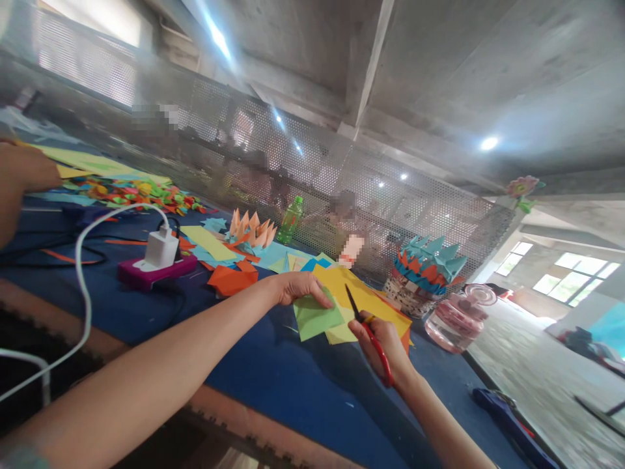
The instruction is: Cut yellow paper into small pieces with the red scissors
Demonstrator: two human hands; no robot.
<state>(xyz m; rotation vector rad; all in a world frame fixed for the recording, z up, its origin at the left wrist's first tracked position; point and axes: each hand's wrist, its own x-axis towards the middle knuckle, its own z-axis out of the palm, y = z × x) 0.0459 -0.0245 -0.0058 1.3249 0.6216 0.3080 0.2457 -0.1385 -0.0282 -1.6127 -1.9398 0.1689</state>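
Note:
My left hand (299, 287) pinches the top edge of a green paper sheet (316, 318) that lies on the blue table (273, 384). Red-handled scissors (372, 335) are gripped in my right hand (383, 339), their black blades pointing up toward the green sheet's right edge. A stack of yellow and orange sheets (361, 296) lies under and behind the green one.
A white charger on a magenta power strip (157, 266) with a white cable sits at left. Folded paper pieces (251, 228), a green bottle (291, 220), a basket with a paper crown (424, 277) and a clear pink jar (456, 319) stand behind. Another person's arm (19, 179) shows at far left.

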